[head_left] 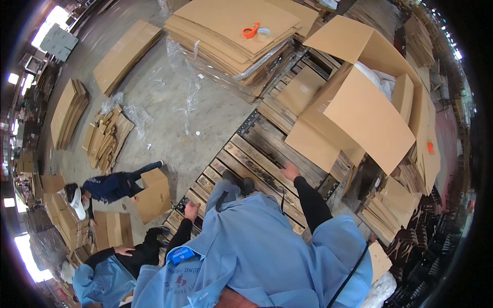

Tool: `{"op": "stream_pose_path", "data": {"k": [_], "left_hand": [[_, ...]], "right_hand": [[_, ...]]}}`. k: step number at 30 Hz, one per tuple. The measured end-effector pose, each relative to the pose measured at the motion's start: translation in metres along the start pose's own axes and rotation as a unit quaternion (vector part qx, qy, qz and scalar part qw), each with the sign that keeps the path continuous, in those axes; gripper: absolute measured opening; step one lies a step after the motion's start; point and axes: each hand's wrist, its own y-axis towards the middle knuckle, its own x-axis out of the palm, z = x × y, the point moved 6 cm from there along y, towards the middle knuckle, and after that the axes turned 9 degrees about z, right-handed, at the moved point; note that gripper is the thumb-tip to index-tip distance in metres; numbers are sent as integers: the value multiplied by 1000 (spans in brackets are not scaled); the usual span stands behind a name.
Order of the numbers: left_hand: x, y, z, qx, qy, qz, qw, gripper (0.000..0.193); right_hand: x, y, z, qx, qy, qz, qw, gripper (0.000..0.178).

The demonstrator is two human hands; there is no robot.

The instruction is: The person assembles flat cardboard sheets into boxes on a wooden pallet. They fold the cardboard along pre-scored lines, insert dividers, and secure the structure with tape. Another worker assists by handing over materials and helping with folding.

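My left hand (191, 210) hangs beside the roller-edged frame of the wooden slat platform (239, 154), its fingers curled, with nothing visible in them. Out over the slats on the other side is my right hand (290, 171), fingers loosely apart and holding nothing. A large open cardboard box (367, 115), flaps spread outward, stands on the platform ahead and to the right, nearest my right hand but not touched by it. Inside it show white plastic wrapping (377, 79) and a cardboard piece. Both my feet are on the slats.
A tall stack of flat cardboard (221, 31) carries an orange tape dispenser (250, 32) and a tape roll (264, 32). Two people work at left, one bending by a cardboard box (153, 196). Loose plastic film (190, 97) and a scrap cardboard pile (107, 136) lie on the floor.
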Motion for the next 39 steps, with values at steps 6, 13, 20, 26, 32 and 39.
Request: {"op": "stream_pose_path", "data": {"k": [6,13,20,26,32,39], "left_hand": [[3,39,184,56,24,-65,996,78],[33,133,363,248,54,-39,967,70],[56,203,578,349,79,-63,932,48],[67,231,736,394,-24,-51,917,53],[74,203,883,435,58,40,898,56],[124,203,1017,566,163,183,787,51]], "right_hand": [[23,15,76,108,113,3,988,55],[-10,36,8,237,287,21,928,67],[-116,163,-64,173,403,79,895,54],[-234,302,-144,113,522,101,839,62],[-338,450,-229,83,552,132,819,57],[-385,584,-313,-30,256,198,946,64]]}}
